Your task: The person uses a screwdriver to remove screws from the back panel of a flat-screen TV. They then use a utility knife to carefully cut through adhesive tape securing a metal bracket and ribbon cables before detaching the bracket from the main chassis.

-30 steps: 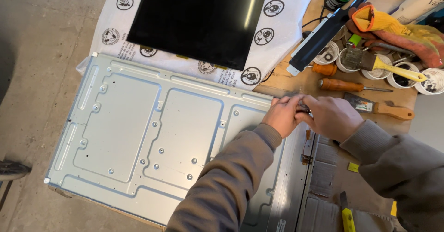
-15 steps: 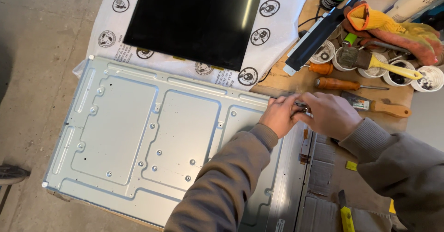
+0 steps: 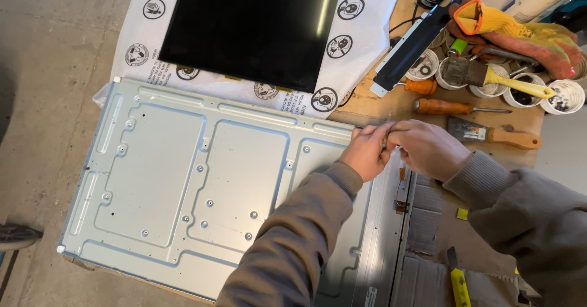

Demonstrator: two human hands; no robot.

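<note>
Both hands [image 3: 391, 150] at lengthwise-leftward panel [image 3: 183, 184]

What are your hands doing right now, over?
Left hand and right hand together, pinching at metal back panel top edge. Pinched part hidden. Screwdriver, scraper lie beside.

Even, soft daylight, sharp focus throughout; a bright streak of glare crosses the black panel [image 3: 251, 29] (shadows faint).

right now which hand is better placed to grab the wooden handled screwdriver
Right. The right hand is at the metal panel's top edge on the side nearer the tools, and the screwdriver lies just beyond it on the bench. The left hand sits farther from it and would have to cross over the right.
</note>
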